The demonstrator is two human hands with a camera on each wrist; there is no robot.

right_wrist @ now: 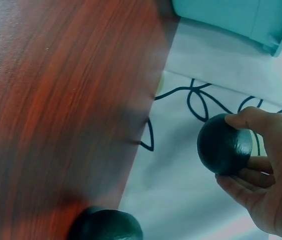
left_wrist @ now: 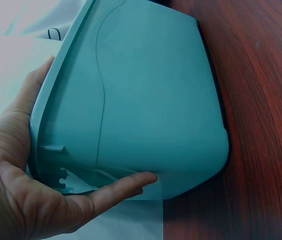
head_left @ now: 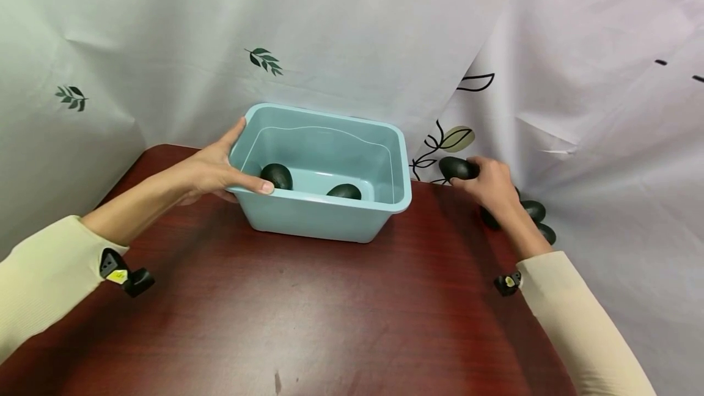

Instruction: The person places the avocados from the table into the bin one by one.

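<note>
A light blue plastic tub (head_left: 308,216) stands on the table, with one avocado (head_left: 277,176) at its left and another avocado (head_left: 344,191) nearer its middle. My left hand (head_left: 211,167) grips the tub's left end, its thumb lying over the front rim. In the left wrist view, the left hand (left_wrist: 36,190) spans a corner of the tub (left_wrist: 150,95). To the right of the tub, my right hand (head_left: 489,185) holds a dark avocado (head_left: 458,168) above the table. The right wrist view shows that avocado (right_wrist: 224,145) pinched between thumb and fingers.
Several more avocados (head_left: 533,210) lie at the table's right edge, partly hidden behind my right hand and wrist. The reddish-brown wooden table (head_left: 308,310) extends in front of the tub. White cloth (head_left: 341,29) with leaf prints hangs behind and along the sides.
</note>
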